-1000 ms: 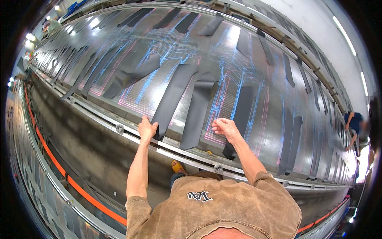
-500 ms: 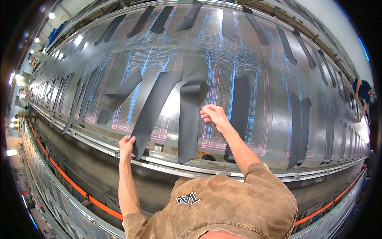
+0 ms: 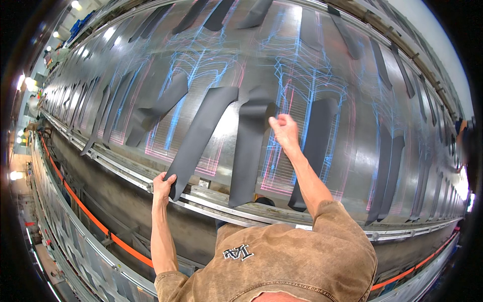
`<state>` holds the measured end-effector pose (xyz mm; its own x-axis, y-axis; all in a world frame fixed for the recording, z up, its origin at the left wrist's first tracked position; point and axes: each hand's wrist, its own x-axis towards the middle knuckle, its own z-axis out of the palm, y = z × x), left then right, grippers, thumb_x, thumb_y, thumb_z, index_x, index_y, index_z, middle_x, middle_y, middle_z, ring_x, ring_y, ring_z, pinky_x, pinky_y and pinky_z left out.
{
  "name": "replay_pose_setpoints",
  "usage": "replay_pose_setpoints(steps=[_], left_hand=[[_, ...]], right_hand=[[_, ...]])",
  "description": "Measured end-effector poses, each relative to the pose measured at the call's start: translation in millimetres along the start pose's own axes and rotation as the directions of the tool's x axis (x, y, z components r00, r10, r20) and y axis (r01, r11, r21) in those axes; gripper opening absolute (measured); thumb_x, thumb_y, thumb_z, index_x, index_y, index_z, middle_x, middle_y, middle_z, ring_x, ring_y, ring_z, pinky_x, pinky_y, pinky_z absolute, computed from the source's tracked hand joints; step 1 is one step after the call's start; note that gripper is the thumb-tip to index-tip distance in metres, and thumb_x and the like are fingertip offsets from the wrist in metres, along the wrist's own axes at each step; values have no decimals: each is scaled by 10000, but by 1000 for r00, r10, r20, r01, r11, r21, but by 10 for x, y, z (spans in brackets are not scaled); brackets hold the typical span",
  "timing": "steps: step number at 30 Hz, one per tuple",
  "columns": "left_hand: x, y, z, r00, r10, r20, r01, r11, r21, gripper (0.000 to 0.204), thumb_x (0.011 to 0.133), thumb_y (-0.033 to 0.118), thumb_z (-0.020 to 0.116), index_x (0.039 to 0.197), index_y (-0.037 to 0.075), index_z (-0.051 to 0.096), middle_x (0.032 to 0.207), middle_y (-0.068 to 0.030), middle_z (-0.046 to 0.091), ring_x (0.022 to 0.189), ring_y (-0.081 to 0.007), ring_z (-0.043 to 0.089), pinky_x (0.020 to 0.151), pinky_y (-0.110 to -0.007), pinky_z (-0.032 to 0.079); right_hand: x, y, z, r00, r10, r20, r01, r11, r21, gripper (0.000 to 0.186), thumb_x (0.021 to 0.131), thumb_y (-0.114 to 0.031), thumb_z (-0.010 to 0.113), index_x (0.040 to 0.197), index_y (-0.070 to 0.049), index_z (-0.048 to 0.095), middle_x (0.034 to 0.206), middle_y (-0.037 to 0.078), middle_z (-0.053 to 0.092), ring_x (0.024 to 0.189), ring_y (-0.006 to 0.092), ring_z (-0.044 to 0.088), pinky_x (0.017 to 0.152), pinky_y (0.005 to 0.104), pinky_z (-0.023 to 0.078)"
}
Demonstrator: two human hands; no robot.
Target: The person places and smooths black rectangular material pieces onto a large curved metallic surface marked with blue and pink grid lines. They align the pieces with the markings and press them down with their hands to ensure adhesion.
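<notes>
My left hand (image 3: 163, 186) pinches the near lower end of a long dark grey sheet strip (image 3: 204, 133), its thumb on top. The strip lies slanted across the metal table (image 3: 352, 146), its near end hanging over the edge. My right hand (image 3: 285, 131) is closed, fingertips beside the right edge of a second dark strip (image 3: 246, 151). That strip's upper end is folded over. Whether anything is in the right fingers is hidden. Another dark strip (image 3: 317, 131) lies under and beyond my right forearm.
Blue and pink projected outlines (image 3: 201, 65) cover the table. Several more dark strips lie along both sides, including a twisted one (image 3: 156, 110) at left. A metal rail (image 3: 201, 206) runs along the near edge, with an orange bar (image 3: 90, 219) below. A person (image 3: 463, 131) stands far right.
My right hand has moved up along the second strip's edge, toward its folded end. My left hand still grips the first strip's end, with more thumb showing. The view has shifted slightly.
</notes>
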<state>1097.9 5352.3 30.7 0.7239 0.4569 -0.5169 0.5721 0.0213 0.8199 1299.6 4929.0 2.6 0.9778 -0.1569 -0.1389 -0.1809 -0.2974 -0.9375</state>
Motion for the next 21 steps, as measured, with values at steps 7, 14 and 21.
replay_pose_setpoints(steps=[7,14,21], left_hand=[[-126,149,-126,978,-111,179,166,930,-327,174,903,157,742,962,26,643,775,-85,695,540,-182,656,461,-279,523],[-234,166,-372,943,39,332,74,945,-320,229,892,87,741,1081,-20,671,919,-50,706,757,-106,650,677,-270,557],[661,145,-770,922,383,57,-387,914,123,201,862,142,715,978,-20,693,714,-76,667,690,-158,643,685,-315,525]], right_hand=[[-487,-568,763,710,299,638,-499,852,157,633,957,-562,613,1128,48,616,910,182,713,734,280,710,576,356,597],[-312,-468,2013,771,251,586,-610,557,564,547,926,-460,711,1173,17,606,986,152,720,870,298,727,759,482,622],[5,-377,2258,898,415,143,-426,747,510,773,848,-36,763,1440,121,290,1194,238,618,1020,313,664,814,469,585]])
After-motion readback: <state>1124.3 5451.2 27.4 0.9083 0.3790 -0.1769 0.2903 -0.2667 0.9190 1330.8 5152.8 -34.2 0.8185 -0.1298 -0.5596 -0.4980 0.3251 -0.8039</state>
